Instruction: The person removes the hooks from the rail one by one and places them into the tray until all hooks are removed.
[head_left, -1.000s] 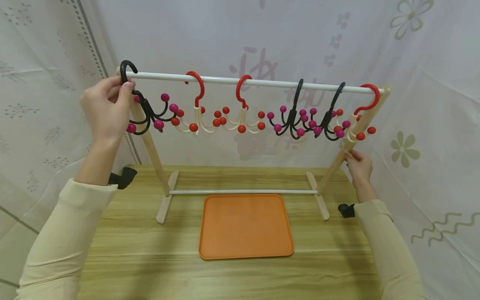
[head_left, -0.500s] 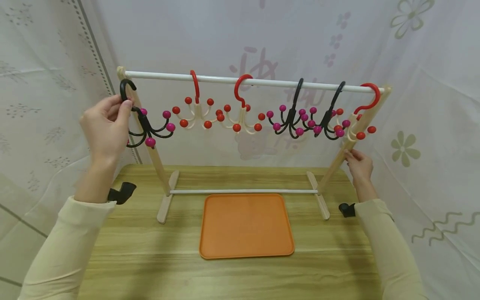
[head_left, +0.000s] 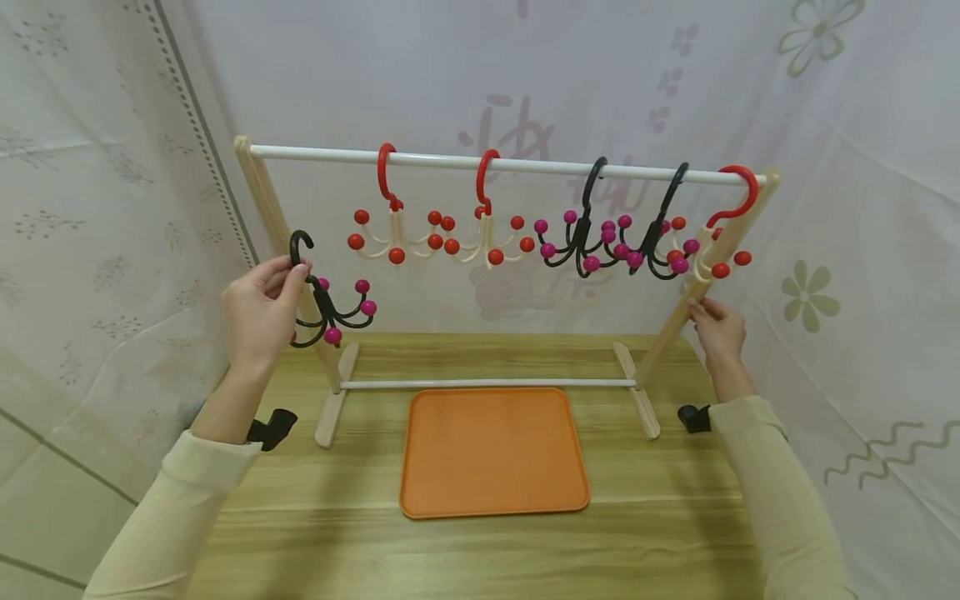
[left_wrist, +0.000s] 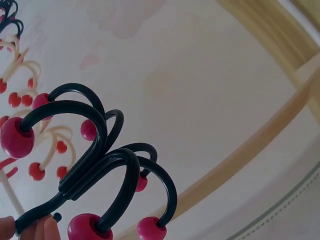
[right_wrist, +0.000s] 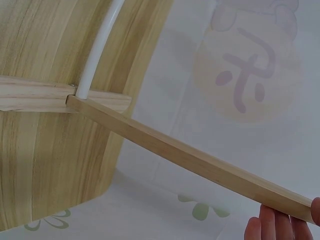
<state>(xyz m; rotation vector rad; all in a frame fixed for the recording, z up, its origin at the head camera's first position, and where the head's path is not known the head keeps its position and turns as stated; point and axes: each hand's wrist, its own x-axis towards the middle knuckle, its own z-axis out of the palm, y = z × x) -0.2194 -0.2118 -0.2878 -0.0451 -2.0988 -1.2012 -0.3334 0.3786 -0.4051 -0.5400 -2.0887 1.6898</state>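
Observation:
My left hand (head_left: 262, 312) pinches a black multi-prong hook hanger (head_left: 326, 304) with magenta ball tips by its curved neck. That hanger is off the white rod (head_left: 315, 153), in front of the rack's left post; in the left wrist view its prongs (left_wrist: 95, 165) fan out above the fingertips. My right hand (head_left: 720, 333) grips the rack's right wooden post (head_left: 667, 333) partway up, and the right wrist view shows fingers and thumb around that post (right_wrist: 200, 162). Along the rod hang red-hooked hangers with cream prongs, such as this red-hooked hanger (head_left: 396, 229), and two black hangers, one a black hanger (head_left: 582, 237).
An orange tray (head_left: 495, 454) lies on the wooden table (head_left: 480, 554) before the rack's lower white bar (head_left: 487, 383). Wooden feet (head_left: 330, 421) stand either side. Printed curtains (head_left: 420, 75) surround the table.
My left hand has lifted the black hanger off the rod's left end and brought it down and rightward. The neighbouring red-hooked hangers have swung slightly. My right hand stays on the post.

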